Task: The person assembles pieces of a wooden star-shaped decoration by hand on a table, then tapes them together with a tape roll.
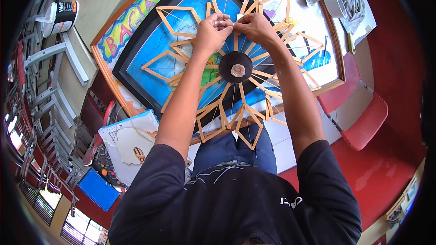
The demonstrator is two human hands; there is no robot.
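A flower-shaped craft of wooden craft sticks (241,91) spreads out around a black round hub (235,59) with a pale coiled centre. Thin threads run from the hub toward the tips of its diamond-shaped petals. Over the upper petals, my left hand (213,34) and my right hand (255,28) meet fingertip to fingertip. Both pinch on the line of the top petal's thread (227,0); the fingers mostly hide the exact spot. A small white bit shows beside the right fingers. My left hand wears a ring.
Beneath the craft lie a black-framed blue picture (156,31) and a wood-edged painted board (113,36). A white cup (334,5) and crumpled grey cloth (353,7) stand upper right, a paint tub (63,17) upper left. Red chairs (365,120) are at right, a white box (125,143) lower left.
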